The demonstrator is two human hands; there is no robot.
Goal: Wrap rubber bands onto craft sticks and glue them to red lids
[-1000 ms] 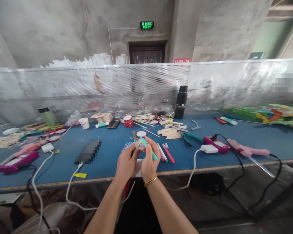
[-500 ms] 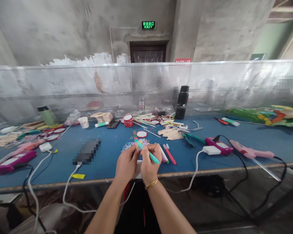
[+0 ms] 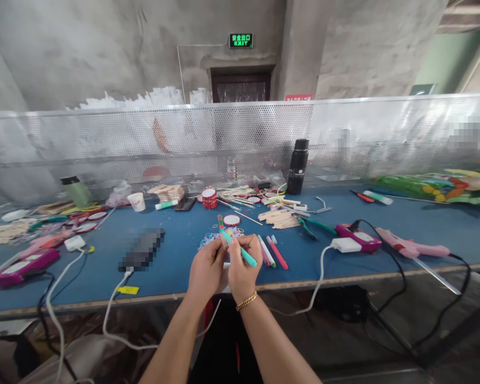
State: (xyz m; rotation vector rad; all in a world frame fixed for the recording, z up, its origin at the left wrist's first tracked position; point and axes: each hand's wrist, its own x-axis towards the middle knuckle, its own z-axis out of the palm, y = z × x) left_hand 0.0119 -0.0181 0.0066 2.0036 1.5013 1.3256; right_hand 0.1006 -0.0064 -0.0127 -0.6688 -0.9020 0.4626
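Observation:
My right hand (image 3: 245,266), with a gold chain bracelet on its wrist, grips a turquoise marker pen (image 3: 248,257). The pen slants, its tip pointing away to the upper left. My left hand (image 3: 206,265) is closed on a craft stick (image 3: 220,220) whose upper end is coloured in bands of red, brown and green. The pen tip meets the stick just above my left fingers. Behind the hands lies a heap of small coloured rubber bands (image 3: 208,238). Several more markers (image 3: 278,253), pink and white among them, lie right of my right hand.
Plain wooden sticks (image 3: 280,217) and green-handled pliers (image 3: 309,229) lie to the right. Beyond are a red-rimmed disc stack (image 3: 209,198) and a black bottle (image 3: 298,168). A pink glue gun (image 3: 412,248), purple power strip (image 3: 360,239), phone (image 3: 143,249) and cables flank the hands.
The marker and my right hand have shifted very slightly left, with the tip still at the stick. My left hand stays nearly where it was. The camera view moved a little.

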